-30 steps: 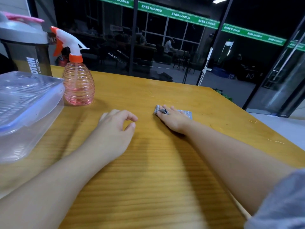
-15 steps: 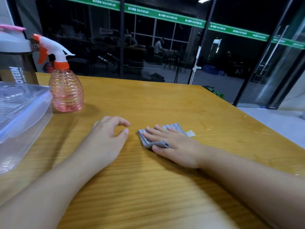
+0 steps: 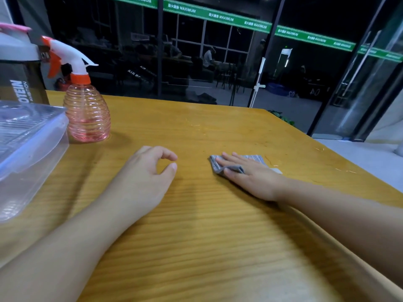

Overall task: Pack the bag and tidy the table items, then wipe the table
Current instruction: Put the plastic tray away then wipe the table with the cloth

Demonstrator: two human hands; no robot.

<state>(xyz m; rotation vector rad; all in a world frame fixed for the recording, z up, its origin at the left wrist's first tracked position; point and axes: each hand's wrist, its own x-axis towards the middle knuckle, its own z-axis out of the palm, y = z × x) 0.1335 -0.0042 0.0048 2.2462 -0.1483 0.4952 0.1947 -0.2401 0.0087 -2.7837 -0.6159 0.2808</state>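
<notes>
Wipe step judged in hand: grey cloth [image 3: 237, 163] is pressed flat on desk [image 3: 218, 225] mid-right under right hand [image 3: 250, 175], fingers straight; left hand [image 3: 148, 171] rested loosely curled, empty; next stroke needs steady downward pressure.

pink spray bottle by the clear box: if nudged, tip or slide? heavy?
The spray bottle probably slides rather than tips if nudged low: its ribbed body is wide and squat. It looks light, with pink liquid only near the bottom. A push high at the trigger head could likely topple it, since the head overhangs the narrow neck.
</notes>
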